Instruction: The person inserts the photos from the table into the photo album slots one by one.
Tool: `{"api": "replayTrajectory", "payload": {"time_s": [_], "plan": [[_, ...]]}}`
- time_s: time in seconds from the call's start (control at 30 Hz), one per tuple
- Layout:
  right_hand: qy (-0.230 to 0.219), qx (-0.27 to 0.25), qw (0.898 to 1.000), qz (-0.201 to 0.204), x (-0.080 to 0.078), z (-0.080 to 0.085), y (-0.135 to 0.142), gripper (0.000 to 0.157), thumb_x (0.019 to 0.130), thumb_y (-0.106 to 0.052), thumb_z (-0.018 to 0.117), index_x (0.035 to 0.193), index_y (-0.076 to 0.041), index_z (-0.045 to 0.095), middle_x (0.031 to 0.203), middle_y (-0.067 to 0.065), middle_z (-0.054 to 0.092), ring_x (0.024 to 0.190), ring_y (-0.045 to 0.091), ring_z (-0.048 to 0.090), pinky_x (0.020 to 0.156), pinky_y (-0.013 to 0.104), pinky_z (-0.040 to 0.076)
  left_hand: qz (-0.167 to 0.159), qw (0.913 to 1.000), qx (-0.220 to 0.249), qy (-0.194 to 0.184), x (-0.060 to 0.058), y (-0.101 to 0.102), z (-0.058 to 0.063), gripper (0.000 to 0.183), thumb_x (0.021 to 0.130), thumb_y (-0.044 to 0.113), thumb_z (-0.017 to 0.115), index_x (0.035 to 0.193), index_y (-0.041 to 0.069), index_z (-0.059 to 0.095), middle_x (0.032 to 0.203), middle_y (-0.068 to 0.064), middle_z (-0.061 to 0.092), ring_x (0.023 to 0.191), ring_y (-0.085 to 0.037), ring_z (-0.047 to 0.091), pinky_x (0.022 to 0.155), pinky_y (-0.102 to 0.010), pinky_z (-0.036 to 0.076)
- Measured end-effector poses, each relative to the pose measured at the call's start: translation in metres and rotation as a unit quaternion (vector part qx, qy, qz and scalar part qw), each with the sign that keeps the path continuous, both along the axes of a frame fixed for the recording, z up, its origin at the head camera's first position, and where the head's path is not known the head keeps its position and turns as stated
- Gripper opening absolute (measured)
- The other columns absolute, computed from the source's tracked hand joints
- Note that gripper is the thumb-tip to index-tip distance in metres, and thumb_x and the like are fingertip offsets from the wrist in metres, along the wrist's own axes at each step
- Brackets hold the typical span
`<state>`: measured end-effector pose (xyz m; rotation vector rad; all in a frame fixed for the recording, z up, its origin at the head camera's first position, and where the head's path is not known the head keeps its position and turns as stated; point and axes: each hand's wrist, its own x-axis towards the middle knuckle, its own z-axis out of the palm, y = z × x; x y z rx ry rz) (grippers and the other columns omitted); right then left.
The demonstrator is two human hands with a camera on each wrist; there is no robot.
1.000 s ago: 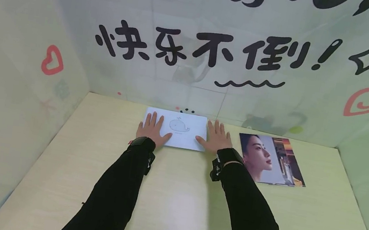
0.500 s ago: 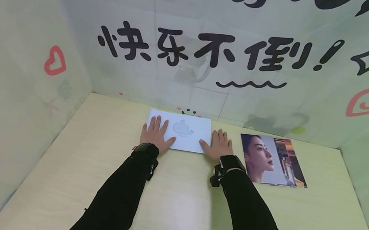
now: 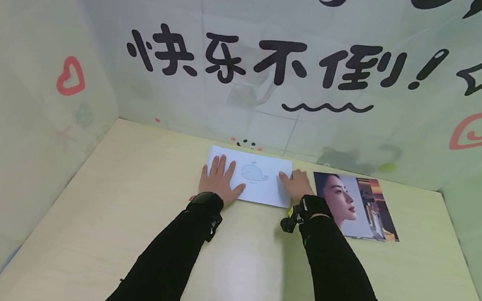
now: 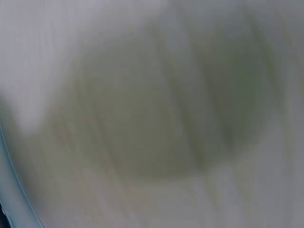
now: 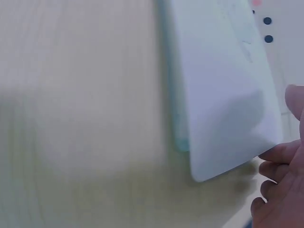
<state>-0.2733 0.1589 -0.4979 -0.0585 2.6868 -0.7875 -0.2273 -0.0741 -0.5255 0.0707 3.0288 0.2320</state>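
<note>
A white notebook with a small whale drawing lies at the table's far edge. My left hand is spread flat over its left end, fingers straight and thumb out toward the middle. At the right end, my right hand has its thumb over the cover and its fingers bent at the side. In the right wrist view, the notebook's white cover has a rounded corner, with a teal edge under it. Curled fingertips meet that end. The left wrist view is blurred, with only a pale blue edge at lower left.
Right of the notebook, close to my right wrist, lies a photo print of a person in profile. The pale wooden table meets fabric walls on three sides. Black lettering covers the back wall.
Both hands and the notebook have shifted right, toward the photo print. The right hand's fingers have gone from straight to bent at the notebook's right end. The left hand stays spread.
</note>
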Motion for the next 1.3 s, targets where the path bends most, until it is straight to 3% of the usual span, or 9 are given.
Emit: {"api": "replayTrajectory", "payload": {"time_s": [0.27,0.43,0.5,0.7,0.83,0.97,1.07,1.17,1.3], "plan": [[0.015,-0.037,0.998,-0.048,0.0,0.028,0.018,0.053,0.099,-0.04,0.034,0.118,0.008,0.05,0.114,0.025,0.053,0.101,0.033,0.05,0.087,0.042,0.041,-0.009,0.9998,0.007,-0.016,0.009,0.02,0.009,0.076,0.09,0.065,0.032,0.151,0.022,0.015,0.158,-0.008,0.003,0.146,-0.025,-0.002,0.117,-0.049,0.005],[-0.013,-0.133,0.987,-0.09,-0.001,0.053,0.02,0.055,0.1,-0.04,0.032,0.131,0.003,0.046,0.128,0.022,0.049,0.114,0.032,0.048,0.095,0.041,0.042,-0.003,0.9982,0.051,-0.032,0.009,0.025,0.017,0.073,0.091,0.062,0.031,0.151,0.021,0.018,0.158,-0.009,0.006,0.146,-0.026,0.002,0.117,-0.048,0.006],[-0.057,-0.2,0.971,-0.115,-0.004,0.064,0.017,0.059,0.1,-0.042,0.031,0.142,0.0,0.035,0.141,0.019,0.041,0.124,0.031,0.044,0.103,0.042,0.039,0.0,0.997,0.071,-0.03,0.004,0.023,0.018,0.072,0.093,0.061,0.03,0.15,0.019,0.019,0.158,-0.01,0.009,0.145,-0.027,0.006,0.117,-0.048,0.009],[-0.157,-0.389,0.896,-0.143,-0.015,0.097,0.002,0.063,0.1,-0.049,0.023,0.147,-0.007,0.022,0.143,0.013,0.036,0.122,0.027,0.041,0.104,0.039,0.037,-0.004,0.9832,0.174,-0.056,-0.014,0.007,0.035,0.069,0.098,0.051,0.024,0.15,0.006,0.015,0.156,-0.016,0.01,0.145,-0.029,0.008,0.117,-0.045,0.013],[-0.177,-0.458,0.866,-0.099,-0.018,0.118,-0.016,0.072,0.097,-0.056,0.013,0.147,-0.006,0.02,0.139,0.012,0.039,0.115,0.023,0.044,0.096,0.034,0.04,-0.022,0.9612,0.263,-0.08,-0.018,-0.009,0.071,0.067,0.101,0.043,0.021,0.148,-0.002,0.009,0.156,-0.02,0.007,0.145,-0.03,0.004,0.118,-0.042,0.01],[-0.177,-0.518,0.834,-0.07,-0.016,0.133,-0.039,0.073,0.096,-0.057,0.012,0.144,-0.005,0.029,0.127,0.01,0.047,0.102,0.018,0.051,0.083,0.027,0.046,-0.054,0.9419,0.32,-0.088,-0.025,-0.025,0.125,0.067,0.101,0.044,0.019,0.149,0.001,0.0,0.157,-0.015,-0.003,0.145,-0.025,-0.006,0.119,-0.037,0.001],[-0.165,-0.54,0.824,-0.045,-0.012,0.138,-0.06,0.072,0.097,-0.054,0.012,0.143,-0.004,0.032,0.133,0.011,0.049,0.111,0.021,0.054,0.094,0.032,0.047,-0.096,0.9428,0.314,-0.057,-0.035,-0.032,0.169,0.069,0.101,0.045,0.021,0.149,0.002,-0.003,0.157,-0.012,-0.007,0.145,-0.022,-0.009,0.119,-0.034,-0.001],[-0.151,-0.54,0.828,0.002,-0.007,0.138,-0.083,0.068,0.099,-0.049,0.012,0.144,-0.002,0.03,0.144,0.014,0.041,0.128,0.025,0.046,0.108,0.038,0.037,-0.148,0.9533,0.263,-0.011,-0.039,-0.032,0.215,0.07,0.1,0.045,0.026,0.149,0.003,-0.003,0.157,-0.01,-0.006,0.145,-0.019,-0.009,0.119,-0.033,0.0],[-0.124,-0.5,0.854,0.07,0.002,0.131,-0.108,0.06,0.102,-0.042,0.016,0.145,-0.002,0.03,0.15,0.012,0.033,0.137,0.026,0.034,0.112,0.039,0.031,-0.215,0.9648,0.15,0.012,-0.036,-0.028,0.268,0.067,0.101,0.041,0.025,0.149,0.003,-0.003,0.157,-0.009,-0.007,0.145,-0.018,-0.009,0.119,-0.034,0.0]]}}
